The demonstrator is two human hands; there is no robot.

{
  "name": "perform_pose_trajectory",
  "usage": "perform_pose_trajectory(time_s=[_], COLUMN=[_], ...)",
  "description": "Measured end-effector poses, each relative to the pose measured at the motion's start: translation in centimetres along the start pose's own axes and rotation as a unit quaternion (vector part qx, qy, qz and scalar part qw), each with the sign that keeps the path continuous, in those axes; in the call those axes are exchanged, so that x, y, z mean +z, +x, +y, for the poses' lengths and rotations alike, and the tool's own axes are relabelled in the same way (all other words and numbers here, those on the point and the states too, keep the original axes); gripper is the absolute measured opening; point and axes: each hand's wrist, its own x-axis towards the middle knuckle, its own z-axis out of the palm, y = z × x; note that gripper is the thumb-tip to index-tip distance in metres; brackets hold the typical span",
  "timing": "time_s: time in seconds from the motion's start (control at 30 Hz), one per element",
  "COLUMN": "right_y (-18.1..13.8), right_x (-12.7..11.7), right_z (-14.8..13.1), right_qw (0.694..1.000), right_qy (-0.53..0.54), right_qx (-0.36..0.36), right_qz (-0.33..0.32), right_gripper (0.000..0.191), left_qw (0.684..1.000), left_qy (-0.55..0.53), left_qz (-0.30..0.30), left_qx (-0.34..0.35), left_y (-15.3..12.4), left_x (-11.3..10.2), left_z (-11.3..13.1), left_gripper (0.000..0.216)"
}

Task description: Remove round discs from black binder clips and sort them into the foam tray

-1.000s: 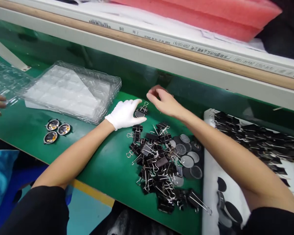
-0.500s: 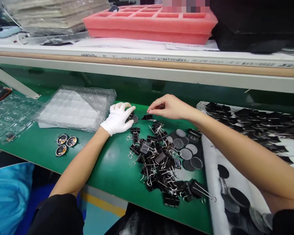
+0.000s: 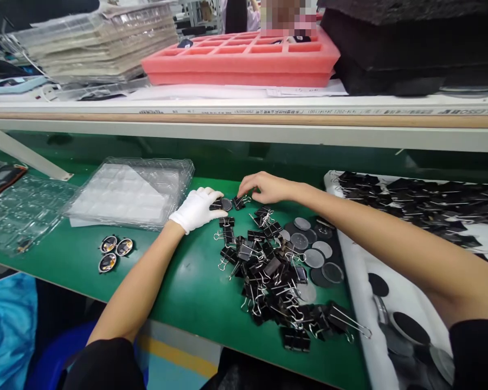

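My left hand [image 3: 198,210], in a white glove, has its fingers closed round a round grey disc [image 3: 226,204] with a black binder clip [image 3: 216,205] on it. Just right of that disc, my bare right hand [image 3: 263,188] pinches another black binder clip [image 3: 239,202] between thumb and fingers, low over the green tabletop. Its wire handles point to the right. A heap of black binder clips [image 3: 272,265] lies in front of both hands. Several loose grey discs [image 3: 314,258] are spread along the heap's right side.
Clear plastic trays [image 3: 162,211] with a white sheet lie left of my left hand. Three small round parts [image 3: 108,262] sit nearer me. A white-lined tray [image 3: 352,276] at right carries rows of clips and dark discs. Overhead, a shelf [image 3: 236,130] bears pink foam [image 3: 236,76].
My right hand has come down and slightly left with its binder clip, closer to the disc in my left hand. The view has tilted up a little.
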Motion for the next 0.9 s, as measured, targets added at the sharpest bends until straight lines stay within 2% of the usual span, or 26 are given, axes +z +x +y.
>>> perform_pose_trajectory(time_s=[0.07, 0.17, 0.27, 0.33, 0.43, 0.63, 0.9], right_y=[0.6, 2.5, 4.9, 6.1, 6.7, 5.9, 5.6], right_x=[-0.2, 0.6, 2.3, 3.6, 5.1, 5.8, 6.4], right_z=[-0.6, -1.8, -2.5, -2.3, -1.4, 0.6, 1.5], right_qw=[0.999, 0.992, 0.979, 0.969, 0.960, 0.945, 0.938], right_qy=[0.000, 0.023, -0.034, -0.073, -0.073, -0.058, -0.043], right_qx=[0.018, 0.072, 0.143, 0.190, 0.246, 0.311, 0.329], right_qz=[0.035, 0.103, 0.138, 0.136, 0.110, 0.085, 0.102], right_gripper=[0.048, 0.032, 0.032, 0.039, 0.053, 0.063, 0.065], left_qw=[1.000, 1.000, 1.000, 1.000, 1.000, 0.998, 0.996], left_qy=[-0.003, 0.001, 0.008, 0.010, -0.007, -0.049, -0.055], left_qz=[0.003, 0.006, 0.008, 0.009, 0.014, 0.029, 0.051], left_qx=[-0.001, -0.009, -0.013, -0.015, -0.013, -0.021, -0.040], left_y=[0.0, 0.1, 0.2, 0.1, 0.0, -0.1, 1.1], left_x=[0.1, 0.3, 0.3, 0.3, 0.3, 0.9, 1.7], left_z=[0.0, 0.2, 0.4, 0.5, 0.7, 1.2, 2.4], left_gripper=[0.058, 0.058, 0.059, 0.058, 0.055, 0.053, 0.055])
